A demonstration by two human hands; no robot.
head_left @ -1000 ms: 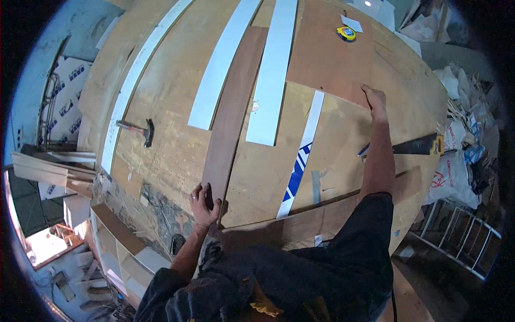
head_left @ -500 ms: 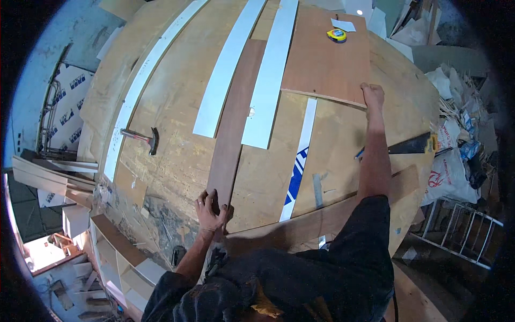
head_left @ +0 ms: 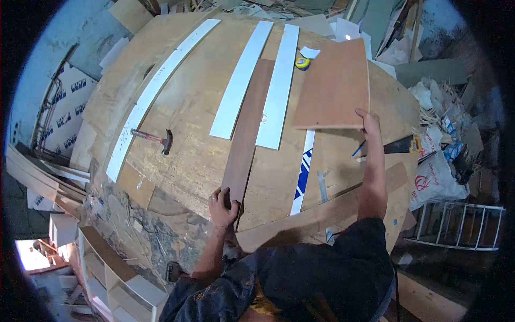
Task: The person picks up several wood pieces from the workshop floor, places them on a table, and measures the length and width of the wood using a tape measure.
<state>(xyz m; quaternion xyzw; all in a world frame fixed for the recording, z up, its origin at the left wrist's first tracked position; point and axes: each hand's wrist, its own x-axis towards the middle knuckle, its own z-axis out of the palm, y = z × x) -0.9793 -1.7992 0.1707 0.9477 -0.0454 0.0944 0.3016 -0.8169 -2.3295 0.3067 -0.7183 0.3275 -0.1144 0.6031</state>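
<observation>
My right hand point(head_left: 370, 122) is closed on the near right corner of a brown wood panel point(head_left: 335, 88), whose right side is raised. A yellow tape measure point(head_left: 302, 64) and a small white piece point(head_left: 309, 52) sit at the panel's left edge; whether they rest on it, I cannot tell. Closer to me, my left hand point(head_left: 224, 208) grips the near end of a long, narrow brown board point(head_left: 244, 145). Two white strips point(head_left: 241, 86) point(head_left: 278, 91) lie along that board, one on either side.
A hammer point(head_left: 167, 141) lies by a long white strip point(head_left: 150, 94) on the worktable point(head_left: 182, 118). A blue-and-white strip point(head_left: 303, 180) is under the panel's near edge. At right are a handsaw point(head_left: 399, 145), a blue pencil point(head_left: 358, 149), filled sacks point(head_left: 437, 180) and a metal rack point(head_left: 456, 225).
The panel has shifted nearer to me and its right side has tilted up in my right hand. The tape measure and white piece have slid to its left edge. My left hand stays on the narrow board.
</observation>
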